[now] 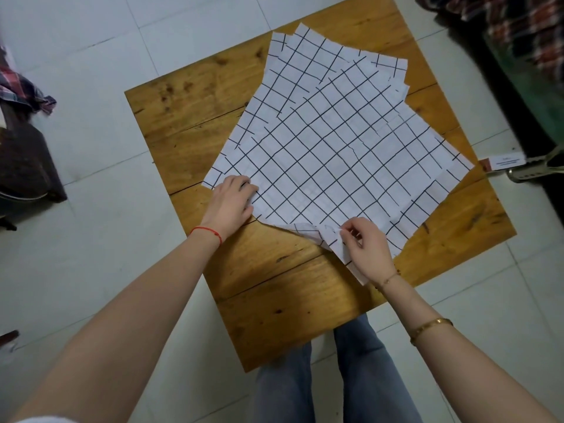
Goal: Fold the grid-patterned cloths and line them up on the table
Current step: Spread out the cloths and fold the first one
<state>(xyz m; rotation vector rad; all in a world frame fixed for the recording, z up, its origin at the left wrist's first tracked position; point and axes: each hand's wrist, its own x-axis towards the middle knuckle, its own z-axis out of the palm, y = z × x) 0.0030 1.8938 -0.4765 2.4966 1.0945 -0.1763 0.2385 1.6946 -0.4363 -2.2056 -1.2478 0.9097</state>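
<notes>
Several white cloths with a black grid lie unfolded in a loose, fanned stack (329,141) across the far and right part of the wooden table (274,285). My left hand (233,199) rests on the stack's left corner, fingers curled over the top cloth's edge. My right hand (364,245) pinches the near corner of the top cloth, which is lifted and curled back off the table. The lower cloths show only as offset edges at the far end and the right side.
The table stands on a white tiled floor (100,166). My legs in jeans (320,377) are at its near edge. A dark piece of furniture with plaid fabric (21,154) sits at left. More plaid cloth (518,32) and a shoe (537,169) lie at right.
</notes>
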